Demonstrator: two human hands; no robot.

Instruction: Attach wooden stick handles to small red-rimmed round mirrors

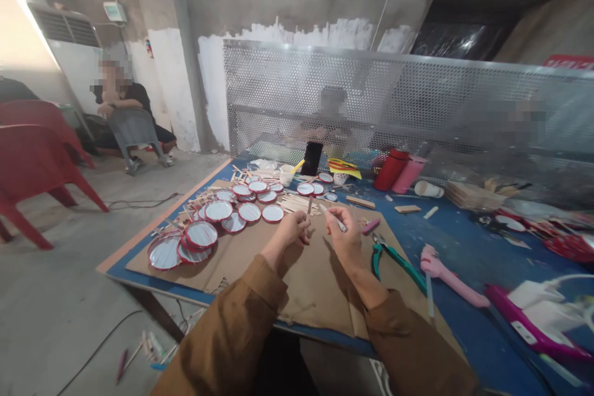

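My left hand (293,230) is closed, pinching a thin wooden stick (309,205) that points upward. A little to its right, my right hand (344,232) is wrapped round a white pen-like tube (335,219), its tip tilted toward the stick but apart from it. Both hands are above a sheet of brown cardboard (297,297). Beyond and left of them lie several round, red-rimmed discs (217,211) with pale shiny faces, some stacked. Loose wooden sticks (297,203) lie just behind my left hand.
Teal-handled pliers (399,260), a pink glue gun (452,277) and a magenta power strip (533,325) lie to the right. Toward the back stand a phone (312,158) and red and pink bottles (392,169). Behind the blue table (420,232) rises a perforated metal screen (278,93). A person sits at left.
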